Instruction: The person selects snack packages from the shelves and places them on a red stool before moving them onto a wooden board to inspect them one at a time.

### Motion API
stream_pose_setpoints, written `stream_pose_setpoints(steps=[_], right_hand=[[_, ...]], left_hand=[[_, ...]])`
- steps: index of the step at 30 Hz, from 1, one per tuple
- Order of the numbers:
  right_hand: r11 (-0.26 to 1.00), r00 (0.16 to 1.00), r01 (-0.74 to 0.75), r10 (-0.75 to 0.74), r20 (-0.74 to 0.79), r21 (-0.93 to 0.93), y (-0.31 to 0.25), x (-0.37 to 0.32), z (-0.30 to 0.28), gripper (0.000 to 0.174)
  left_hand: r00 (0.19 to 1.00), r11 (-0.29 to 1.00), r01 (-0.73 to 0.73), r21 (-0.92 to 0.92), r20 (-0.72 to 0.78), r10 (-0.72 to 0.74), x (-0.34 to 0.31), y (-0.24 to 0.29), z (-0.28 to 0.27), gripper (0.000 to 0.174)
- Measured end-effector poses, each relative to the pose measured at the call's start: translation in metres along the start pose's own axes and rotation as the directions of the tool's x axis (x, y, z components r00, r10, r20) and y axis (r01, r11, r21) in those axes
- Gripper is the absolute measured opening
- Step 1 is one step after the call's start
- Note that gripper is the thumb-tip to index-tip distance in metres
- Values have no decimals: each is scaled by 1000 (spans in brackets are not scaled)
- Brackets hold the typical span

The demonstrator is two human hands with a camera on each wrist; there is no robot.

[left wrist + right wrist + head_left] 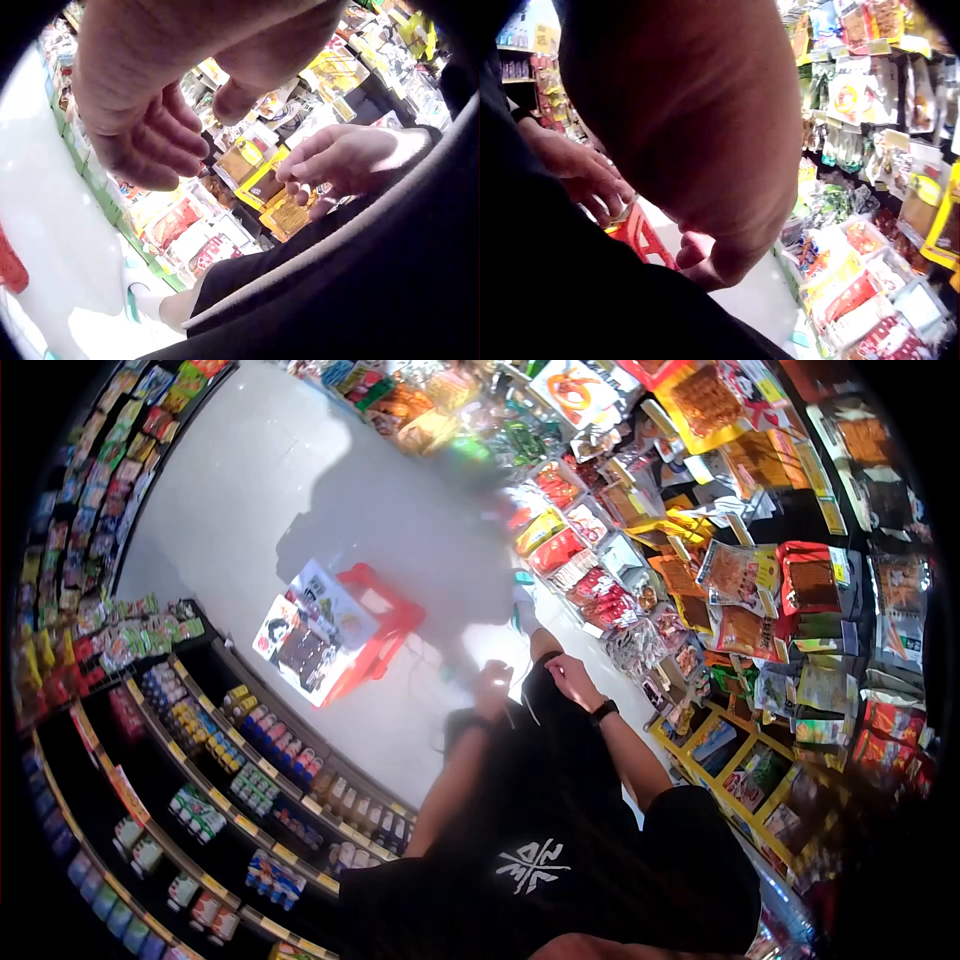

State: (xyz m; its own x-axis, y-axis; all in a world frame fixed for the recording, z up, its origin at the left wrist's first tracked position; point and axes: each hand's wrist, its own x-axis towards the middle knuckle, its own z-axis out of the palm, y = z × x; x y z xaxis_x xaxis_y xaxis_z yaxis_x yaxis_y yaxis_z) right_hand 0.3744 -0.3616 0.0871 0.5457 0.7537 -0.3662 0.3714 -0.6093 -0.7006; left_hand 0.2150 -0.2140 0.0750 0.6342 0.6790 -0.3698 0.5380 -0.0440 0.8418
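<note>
Printed snack packs (300,650) are sticking up from the red shopping basket (395,635); beyond it, the left hand (491,688) and right hand (573,680) are hanging loosely curled, visibly holding nothing. Handling seems to be pausing; resuming would call for reaching.

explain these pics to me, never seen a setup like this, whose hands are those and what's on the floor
There is no machine here: these are one person's bare hands, the left hand and the right hand. The head picture comes from a camera worn on the head, looking forward and down. The other two come from cameras on each wrist, so the wearer's own hand looms large there. On the pale floor sits a red basket with printed packs in or on it. Shelved bottles stand to the left, snack packets to the right. Neither hand visibly holds anything.
</note>
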Motion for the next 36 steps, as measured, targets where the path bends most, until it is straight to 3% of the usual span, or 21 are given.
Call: stream_pose_setpoints(steps=[3, 4, 7, 8, 9, 11, 13, 15, 17, 19, 20, 22, 23, 25, 27, 29, 32, 35, 36], right_hand=[[996, 997, -77, 77, 10, 34, 18, 32, -27, 13], [994, 995, 94, -96, -41, -50, 34, 44, -32, 14], [991, 985, -123, 127, 115, -47, 76, 82, -48, 16], [985, 974, -169, 164, 156, 20, 95, 98, -51, 18], [998, 993, -21, 28, 115, -64, 128, 114, -44, 18], [997, 993, -42, 35, 114, 58, 128, 149, -65, 18], [998, 993, 69, -70, 94, 14, 160, 179, -67, 17], [990, 990, -66, 80, 113, -124, 179, 210, -66, 17], [997, 991, -38, 45, 125, -61, 204, 249, -64, 18], [974, 984, -114, 138, 112, -196, 248, 293, -45, 20], [984, 984, -122, 137, 110, -128, 227, 313, -58, 21], [992, 995, -34, 45, 90, -125, 223, 360, -58, 22], [1000, 998, -28, 27, 58, 13, 229, 381, -50, 22], [982, 990, 46, -20, 140, -184, 238, 427, -40, 18], [989, 998, 34, -26, 55, -147, 267, 468, -12, 22], [871, 953, 301, -266, 142, -389, 288, 501, 3, 34], [820, 926, 210, -342, -161, -532, 297, 530, 45, 30], [891, 981, 21, -107, -164, -453, 266, 535, 49, 32], [891, 968, 48, -153, -200, -451, 270, 537, 51, 27]], left_hand=[[995, 996, 79, -42, 66, -76, 21, 26, 17, 24], [992, 991, 82, -102, 101, -71, 27, 27, 26, 27], [983, 989, 130, 69, 124, -138, 48, 32, 62, 27], [993, 995, 38, 89, 104, -47, 49, 26, 72, 27], [991, 995, 87, 45, 95, -91, 50, 29, 81, 27], [986, 987, 155, -50, 66, -152, 80, 28, 103, 27], [989, 987, 133, -95, 69, -127, 105, 22, 115, 26], [988, 988, 148, -34, 47, -146, 137, 23, 122, 25], [980, 975, 199, -95, 51, -195, 175, 22, 135, 24], [981, 975, 193, -109, 52, -188, 217, 15, 147, 23], [985, 980, 173, -96, 42, -170, 237, 9, 154, 24], [986, 980, 169, -106, 8, -169, 275, -1, 165, 24], [984, 976, 173, -132, -21, -178, 298, -10, 173, 25], [989, 996, 4, -89, -148, -17, 332, -53, 194, 28], [970, 939, 208, -274, -61, -233, 359, -74, 209, 31], [945, 891, 304, -339, -13, -327, 377, -78, 211, 31], [945, 893, 295, -341, -33, -325, 393, -107, 228, 31], [922, 864, 361, -350, -5, -387, 391, -122, 236, 31], [905, 840, 404, -363, 22, -426, 388, -123, 237, 31]])
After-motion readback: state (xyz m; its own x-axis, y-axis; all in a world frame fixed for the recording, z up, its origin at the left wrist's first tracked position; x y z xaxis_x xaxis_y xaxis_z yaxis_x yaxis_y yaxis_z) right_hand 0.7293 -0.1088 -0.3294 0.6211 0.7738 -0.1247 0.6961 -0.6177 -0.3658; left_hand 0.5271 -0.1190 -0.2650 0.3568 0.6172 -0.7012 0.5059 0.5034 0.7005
